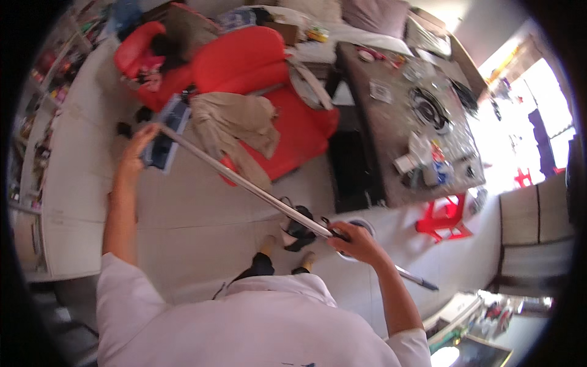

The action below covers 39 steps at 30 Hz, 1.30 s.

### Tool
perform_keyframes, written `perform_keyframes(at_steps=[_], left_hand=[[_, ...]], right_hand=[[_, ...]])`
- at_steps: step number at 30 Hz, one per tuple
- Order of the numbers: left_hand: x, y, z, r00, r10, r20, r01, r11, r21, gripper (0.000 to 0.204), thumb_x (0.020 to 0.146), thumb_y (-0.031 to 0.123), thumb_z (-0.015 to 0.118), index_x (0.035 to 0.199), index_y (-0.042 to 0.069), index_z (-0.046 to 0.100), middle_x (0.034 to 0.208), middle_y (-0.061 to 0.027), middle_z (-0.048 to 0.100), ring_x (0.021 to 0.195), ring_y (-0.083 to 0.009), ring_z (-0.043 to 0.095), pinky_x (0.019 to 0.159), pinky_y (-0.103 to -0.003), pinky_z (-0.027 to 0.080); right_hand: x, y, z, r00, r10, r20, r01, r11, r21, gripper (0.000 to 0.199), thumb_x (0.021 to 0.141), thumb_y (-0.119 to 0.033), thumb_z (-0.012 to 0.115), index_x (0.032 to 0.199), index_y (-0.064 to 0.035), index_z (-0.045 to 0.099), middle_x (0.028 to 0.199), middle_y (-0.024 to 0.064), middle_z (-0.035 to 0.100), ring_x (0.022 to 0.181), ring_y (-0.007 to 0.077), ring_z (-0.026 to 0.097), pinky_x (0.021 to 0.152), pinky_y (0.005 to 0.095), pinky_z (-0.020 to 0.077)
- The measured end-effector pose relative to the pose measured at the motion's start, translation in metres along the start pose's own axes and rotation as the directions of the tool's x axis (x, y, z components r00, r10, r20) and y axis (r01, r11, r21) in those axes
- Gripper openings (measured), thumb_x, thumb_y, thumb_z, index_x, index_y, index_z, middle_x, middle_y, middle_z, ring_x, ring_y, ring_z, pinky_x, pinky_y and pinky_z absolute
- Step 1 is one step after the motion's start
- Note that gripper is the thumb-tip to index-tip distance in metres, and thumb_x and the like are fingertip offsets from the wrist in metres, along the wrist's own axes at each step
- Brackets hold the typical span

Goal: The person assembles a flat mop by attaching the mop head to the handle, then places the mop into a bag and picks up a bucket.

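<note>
A long pale metal pole (244,183) slants across in front of me, from upper left to lower right. My left hand (143,140) is closed at its upper left end. Farther down, my right hand (356,241) grips the pole beside a dark fitting. Past that hand the pole runs on to a dark tip (430,285) above the floor. Next to my left hand is a flat blue-grey rectangular piece (169,134); I cannot tell whether it is joined to the pole. Partly hidden behind my right hand is a round white bucket (364,227).
Red chairs (244,58) stand ahead, one draped with a beige cloth (238,119). A cluttered dark table (391,116) is at the right, with a red stool (445,220) near it. A white cabinet (76,177) lines the left. A dark bag-like item (298,229) lies by my feet.
</note>
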<state>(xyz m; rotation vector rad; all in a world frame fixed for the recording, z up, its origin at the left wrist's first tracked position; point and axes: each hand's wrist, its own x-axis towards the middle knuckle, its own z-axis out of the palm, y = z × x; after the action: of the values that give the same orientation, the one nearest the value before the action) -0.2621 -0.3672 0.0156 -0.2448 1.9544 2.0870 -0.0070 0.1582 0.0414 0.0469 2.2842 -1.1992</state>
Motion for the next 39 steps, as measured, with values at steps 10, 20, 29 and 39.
perform_keyframes(at_steps=[10, 20, 29, 39], left_hand=[[-0.026, -0.002, 0.047, 0.995, -0.090, 0.046, 0.092, 0.995, -0.038, 0.029, 0.084, 0.027, 0.062, 0.102, 0.005, 0.060, 0.087, -0.0001, 0.060, 0.075, -0.0083, 0.058, 0.066, -0.023, 0.048], [-0.026, -0.001, 0.056, 0.994, -0.079, 0.074, 0.081, 0.996, -0.026, 0.027, 0.085, 0.027, 0.060, 0.103, 0.006, 0.059, 0.089, -0.0005, 0.061, 0.077, -0.0083, 0.059, 0.069, -0.024, 0.049], [-0.026, -0.003, 0.059, 0.995, -0.083, 0.050, 0.088, 0.990, -0.106, 0.026, 0.084, 0.022, 0.061, 0.104, 0.006, 0.058, 0.090, -0.0012, 0.062, 0.078, -0.0102, 0.060, 0.069, -0.026, 0.051], [-0.026, -0.002, 0.064, 0.896, 0.286, -0.340, -0.354, 0.922, -0.158, 0.039, 0.079, 0.000, 0.058, 0.116, 0.011, 0.056, 0.112, -0.0053, 0.052, 0.093, -0.0115, 0.053, 0.076, -0.022, 0.046]], right_hand=[[-0.009, 0.022, 0.033, 0.982, 0.177, 0.071, -0.176, 0.984, -0.016, 0.037, 0.085, -0.032, 0.058, 0.115, -0.0090, 0.055, 0.076, 0.0109, 0.063, 0.065, 0.0176, 0.062, 0.063, 0.0291, 0.0475], [-0.018, 0.028, 0.059, 0.997, 0.068, -0.035, -0.073, 0.986, -0.149, 0.029, 0.086, -0.030, 0.056, 0.109, -0.0125, 0.054, 0.069, 0.0086, 0.064, 0.066, 0.0258, 0.064, 0.061, 0.0353, 0.0479], [-0.023, 0.023, 0.065, 0.983, 0.006, -0.181, -0.052, 0.967, -0.250, 0.021, 0.086, -0.026, 0.054, 0.087, -0.0059, 0.056, 0.061, 0.0067, 0.060, 0.054, 0.0182, 0.060, 0.053, 0.0305, 0.0449], [-0.058, 0.023, 0.061, 0.994, 0.078, -0.080, -0.073, 0.996, 0.056, 0.020, 0.086, -0.021, 0.052, 0.084, -0.0019, 0.058, 0.060, 0.0062, 0.061, 0.053, 0.0121, 0.056, 0.051, 0.0267, 0.0437]])
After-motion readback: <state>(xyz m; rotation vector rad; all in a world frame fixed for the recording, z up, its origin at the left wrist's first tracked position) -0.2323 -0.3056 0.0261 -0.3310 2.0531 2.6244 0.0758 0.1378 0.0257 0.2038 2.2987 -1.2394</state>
